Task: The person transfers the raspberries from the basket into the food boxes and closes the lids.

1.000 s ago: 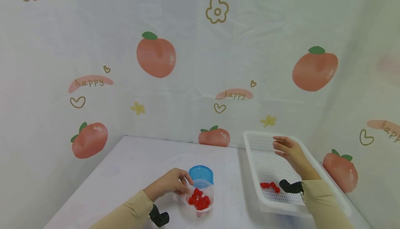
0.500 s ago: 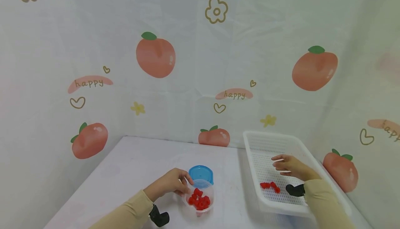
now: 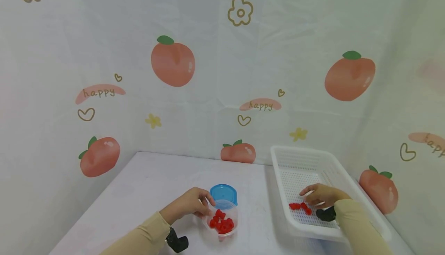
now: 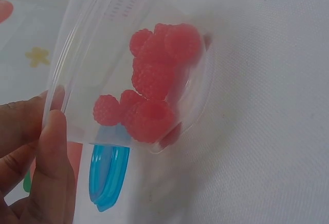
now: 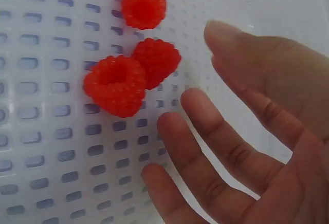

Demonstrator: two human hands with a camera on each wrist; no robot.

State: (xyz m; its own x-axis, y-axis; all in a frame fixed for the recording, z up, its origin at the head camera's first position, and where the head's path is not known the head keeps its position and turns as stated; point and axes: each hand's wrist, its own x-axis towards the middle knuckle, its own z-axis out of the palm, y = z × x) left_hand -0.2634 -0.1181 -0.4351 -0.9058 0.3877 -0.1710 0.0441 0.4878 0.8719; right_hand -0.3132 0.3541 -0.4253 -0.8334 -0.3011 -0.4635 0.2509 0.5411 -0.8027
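My left hand (image 3: 189, 204) pinches the rim of a clear plastic cup (image 4: 77, 80) between thumb and fingers. Several red raspberries (image 4: 154, 80) lie inside the cup, gathered toward its bottom. Over in the white perforated basket (image 3: 283, 185), my right hand (image 3: 321, 195) hovers low with nothing in its grasp. Its fingers are spread apart and gently bent, just beside a raspberry (image 5: 117, 86) and another raspberry (image 5: 156, 61) close against it. A further raspberry (image 5: 144, 7) lies beyond them in the right wrist view, on the basket floor.
A blue lid (image 3: 223, 193) lies on the white table (image 3: 167, 170) just behind the cup. The basket has raised walls and stands at the right side of the table. A fruit-patterned curtain (image 3: 208, 112) hangs behind.
My right hand has come down into the basket, nearer to the raspberries. The left hand and the cup have stayed in place.
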